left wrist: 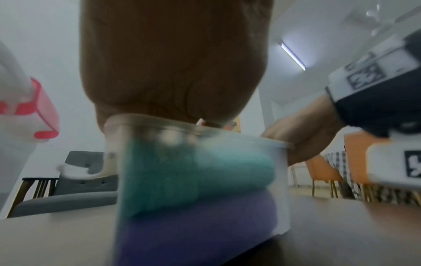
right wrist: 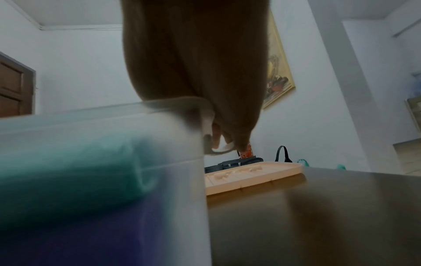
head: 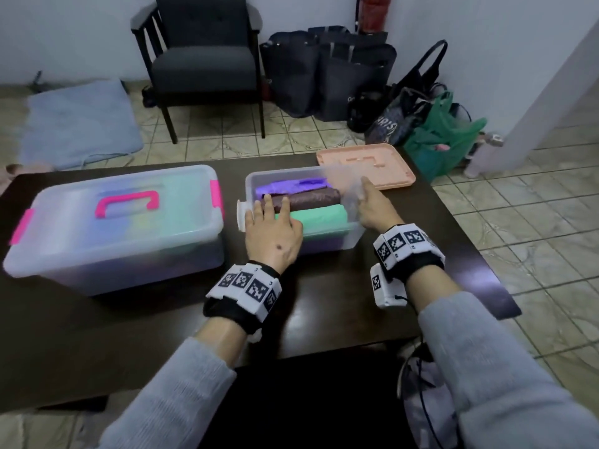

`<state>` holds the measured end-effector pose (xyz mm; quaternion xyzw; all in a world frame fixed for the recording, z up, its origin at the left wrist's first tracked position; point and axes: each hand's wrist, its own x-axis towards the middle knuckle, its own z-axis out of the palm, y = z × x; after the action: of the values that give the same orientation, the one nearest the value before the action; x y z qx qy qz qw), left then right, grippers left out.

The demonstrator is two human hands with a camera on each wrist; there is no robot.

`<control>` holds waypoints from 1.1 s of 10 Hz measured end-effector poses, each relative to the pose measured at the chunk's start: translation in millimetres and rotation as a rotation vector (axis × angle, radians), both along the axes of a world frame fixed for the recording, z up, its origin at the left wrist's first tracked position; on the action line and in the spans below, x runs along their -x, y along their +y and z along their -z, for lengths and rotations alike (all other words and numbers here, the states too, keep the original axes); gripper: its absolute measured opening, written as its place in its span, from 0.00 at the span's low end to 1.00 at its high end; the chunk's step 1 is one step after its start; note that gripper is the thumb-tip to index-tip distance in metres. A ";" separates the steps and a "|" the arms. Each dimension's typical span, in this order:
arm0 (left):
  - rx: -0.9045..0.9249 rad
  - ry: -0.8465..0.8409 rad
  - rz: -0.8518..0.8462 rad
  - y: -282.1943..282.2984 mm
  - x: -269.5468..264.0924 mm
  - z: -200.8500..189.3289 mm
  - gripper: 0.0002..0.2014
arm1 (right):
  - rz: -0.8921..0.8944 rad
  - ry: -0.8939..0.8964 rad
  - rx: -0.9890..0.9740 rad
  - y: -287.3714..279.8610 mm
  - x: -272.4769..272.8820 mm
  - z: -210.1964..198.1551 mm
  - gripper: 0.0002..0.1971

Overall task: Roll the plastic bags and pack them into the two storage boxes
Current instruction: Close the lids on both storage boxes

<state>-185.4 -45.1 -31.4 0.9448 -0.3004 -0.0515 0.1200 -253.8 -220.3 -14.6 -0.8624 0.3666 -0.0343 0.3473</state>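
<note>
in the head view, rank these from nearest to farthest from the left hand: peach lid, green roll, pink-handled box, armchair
1. green roll, under the left hand, in the open box
2. pink-handled box, to its left
3. peach lid, far right of the table
4. armchair, on the floor beyond

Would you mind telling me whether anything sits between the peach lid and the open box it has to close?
Yes: both hands. The left hand lies flat on the rolled bags in the open box, and the right hand is at its right end. The peach lid lies behind.
</note>
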 end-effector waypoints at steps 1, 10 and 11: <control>0.001 0.063 -0.065 1.1 2.1 -5.6 0.27 | -0.027 -0.004 -0.009 2.6 -4.6 3.7 0.30; -0.092 0.047 0.168 -62.4 -41.3 5.8 0.31 | -0.238 0.292 0.648 -65.3 -45.9 61.6 0.14; -0.091 0.045 0.166 -62.4 -41.1 5.3 0.31 | -0.255 0.284 0.750 -64.3 -38.8 62.8 0.13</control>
<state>-144.2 -107.5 -36.8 0.9199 -0.3720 -0.0960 0.0788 -215.0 -284.6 -77.4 -0.9637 0.2634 -0.0028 -0.0432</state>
